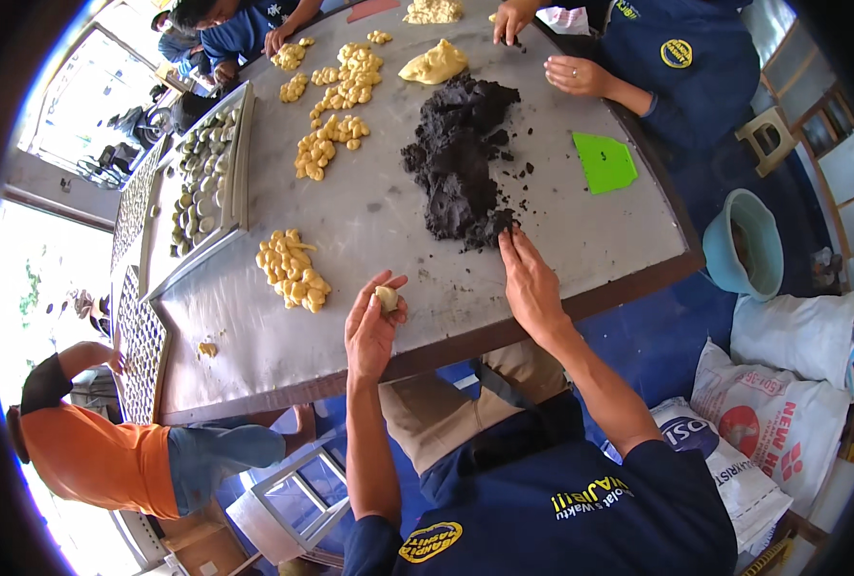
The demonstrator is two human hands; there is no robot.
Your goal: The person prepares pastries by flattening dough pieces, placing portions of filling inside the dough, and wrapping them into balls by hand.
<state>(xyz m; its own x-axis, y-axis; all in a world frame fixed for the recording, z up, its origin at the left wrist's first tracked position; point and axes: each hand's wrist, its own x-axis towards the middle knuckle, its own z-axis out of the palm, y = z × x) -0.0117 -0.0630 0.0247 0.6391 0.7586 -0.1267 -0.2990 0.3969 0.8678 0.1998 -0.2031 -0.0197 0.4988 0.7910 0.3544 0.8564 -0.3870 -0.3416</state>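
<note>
My left hand (369,331) holds a small pale dough ball (386,300) in curled fingers near the table's front edge. My right hand (528,283) has its fingers stretched out, fingertips touching the lower end of a large crumbly mound of dark paste (451,144). A cluster of small yellow dough pieces (291,272) lies left of my left hand. More dough pieces (345,82) sit farther back, with a smooth yellow lump (435,62) beside the dark mound. A bright green flat card (603,161) lies to the right.
Metal trays of rounded pieces (243,144) line the table's (379,221) left side. Co-workers in blue (686,77) stand at the far side; their hands rest near the table. An orange-shirted person (106,461) is at left. A blue tub (744,240) and sacks (763,413) sit at right.
</note>
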